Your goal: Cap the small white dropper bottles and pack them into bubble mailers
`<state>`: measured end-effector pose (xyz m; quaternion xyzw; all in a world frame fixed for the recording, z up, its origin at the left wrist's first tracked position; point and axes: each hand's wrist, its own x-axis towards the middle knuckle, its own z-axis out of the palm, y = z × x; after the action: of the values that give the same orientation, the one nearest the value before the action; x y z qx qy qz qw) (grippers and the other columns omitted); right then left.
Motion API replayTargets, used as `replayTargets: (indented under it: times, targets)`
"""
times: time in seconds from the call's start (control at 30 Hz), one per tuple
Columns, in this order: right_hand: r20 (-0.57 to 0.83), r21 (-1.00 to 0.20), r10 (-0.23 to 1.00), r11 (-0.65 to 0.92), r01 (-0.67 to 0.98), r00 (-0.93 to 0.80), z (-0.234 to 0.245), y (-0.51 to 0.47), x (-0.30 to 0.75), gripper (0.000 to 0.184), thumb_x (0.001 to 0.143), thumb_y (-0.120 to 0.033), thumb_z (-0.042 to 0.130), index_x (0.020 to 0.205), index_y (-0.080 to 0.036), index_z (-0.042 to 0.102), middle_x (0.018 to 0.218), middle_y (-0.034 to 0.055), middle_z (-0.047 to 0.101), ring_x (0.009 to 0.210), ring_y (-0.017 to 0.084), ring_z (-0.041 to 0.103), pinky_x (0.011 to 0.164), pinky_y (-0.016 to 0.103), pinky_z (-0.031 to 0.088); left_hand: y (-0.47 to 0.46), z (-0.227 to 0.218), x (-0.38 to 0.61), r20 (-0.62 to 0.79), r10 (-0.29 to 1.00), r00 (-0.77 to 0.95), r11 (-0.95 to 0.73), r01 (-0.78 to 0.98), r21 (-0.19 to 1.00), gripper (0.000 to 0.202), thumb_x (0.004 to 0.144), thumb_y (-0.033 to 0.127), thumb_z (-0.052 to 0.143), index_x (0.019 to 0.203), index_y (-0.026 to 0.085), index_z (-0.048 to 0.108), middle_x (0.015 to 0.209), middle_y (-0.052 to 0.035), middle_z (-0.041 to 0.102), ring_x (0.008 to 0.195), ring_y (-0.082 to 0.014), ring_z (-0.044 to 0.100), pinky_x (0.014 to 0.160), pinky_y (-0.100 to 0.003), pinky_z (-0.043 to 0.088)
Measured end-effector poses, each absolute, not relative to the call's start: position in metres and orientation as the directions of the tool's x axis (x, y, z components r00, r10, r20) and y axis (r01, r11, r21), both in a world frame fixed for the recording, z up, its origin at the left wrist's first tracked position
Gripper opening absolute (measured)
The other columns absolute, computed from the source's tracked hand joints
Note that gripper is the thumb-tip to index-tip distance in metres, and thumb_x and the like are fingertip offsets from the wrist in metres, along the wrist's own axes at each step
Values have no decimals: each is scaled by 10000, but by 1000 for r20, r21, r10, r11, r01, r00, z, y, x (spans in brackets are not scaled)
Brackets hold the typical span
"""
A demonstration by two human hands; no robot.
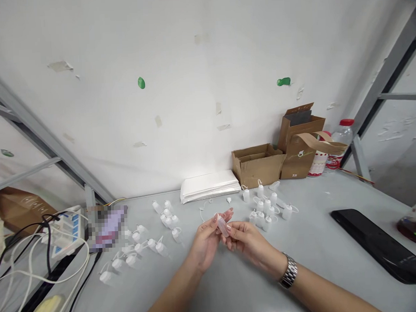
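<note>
My left hand [207, 241] and my right hand [247, 243] meet above the grey table top [229, 282]. Between their fingertips is a small translucent plastic dropper bottle [223, 225], held at a slant, with both hands gripping it. Its cap is hidden or absent, I cannot tell which. Small white plastic bottles with tethered caps stand and lie in loose groups on both sides, such as one [176, 234] left of my hands and one [267, 223] to the right. A loose white cap on a thin strap [229, 200] lies just beyond my fingers.
A black tablet [376, 243] lies at the right, a stack of white sheets [209, 185] and cardboard boxes [258, 165] stand by the wall, and a power strip with tangled cables [64, 234] sits at the left edge.
</note>
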<state>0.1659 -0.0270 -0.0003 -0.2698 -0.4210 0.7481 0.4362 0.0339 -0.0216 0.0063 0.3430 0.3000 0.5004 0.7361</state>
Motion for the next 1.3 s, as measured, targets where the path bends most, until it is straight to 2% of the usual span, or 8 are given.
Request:
replayTargets:
  times: [0.2,0.4,0.5,0.77,0.87,1.0,1.17,1.3]
  targets:
    - [-57,-813,866,-330,-481,-497,2,-30,166,321,698,-417,650,662,-98,652,646,57,614,514,76,471,517,219,348,-20,11,28,-114,953,281,232,-432,872,361,783,402,523,926,109,678,1125,-147,608,1116,-278,485,903,-357,371]
    - [-44,-837,870,-300,-458,-491,1,-29,166,334,701,-436,637,654,-105,648,581,29,590,469,62,426,480,212,315,-18,9,25,-120,950,289,248,-459,853,289,765,301,580,993,142,657,1126,-124,613,1159,-245,457,960,-340,319]
    - [-51,-878,876,-268,-396,-479,0,-28,166,355,699,-465,623,649,-114,629,598,26,594,477,71,445,492,217,326,-17,9,24,-126,941,315,276,-494,825,286,736,281,617,981,143,660,1123,-130,613,1175,-258,442,971,-359,308]
    - [16,-992,971,-15,-124,-239,-1,-29,163,402,704,-543,562,585,-159,564,543,-4,552,507,108,484,549,250,392,-19,10,26,-90,940,330,251,-486,837,271,708,271,647,937,128,673,1153,-139,593,1176,-271,437,996,-383,283]
    - [45,-997,969,27,-77,-244,-2,-29,164,387,746,-537,515,697,-163,597,601,7,574,535,121,504,559,261,409,-20,12,27,-85,959,272,206,-456,866,250,703,290,649,891,130,688,1122,-140,612,1161,-267,450,993,-379,279]
    - [61,-998,979,66,16,-193,-4,-28,165,328,740,-472,569,870,-174,610,683,10,596,609,135,525,594,262,422,-20,13,27,-81,975,206,163,-421,892,249,707,311,641,865,126,693,1066,-139,641,1105,-266,494,950,-367,315]
    - [21,-1000,969,16,-25,-245,-3,-28,163,356,721,-521,563,724,-165,573,600,-2,567,517,115,492,527,250,412,-20,9,29,-70,966,248,178,-445,877,267,761,344,572,857,123,686,1013,-137,659,994,-250,557,896,-380,361]
    - [28,-998,963,12,-58,-269,1,-30,162,392,722,-550,542,632,-170,523,543,-18,521,476,99,457,499,242,391,-23,7,32,-72,971,226,171,-456,873,231,727,334,616,800,129,694,972,-123,676,1039,-255,537,934,-383,340]
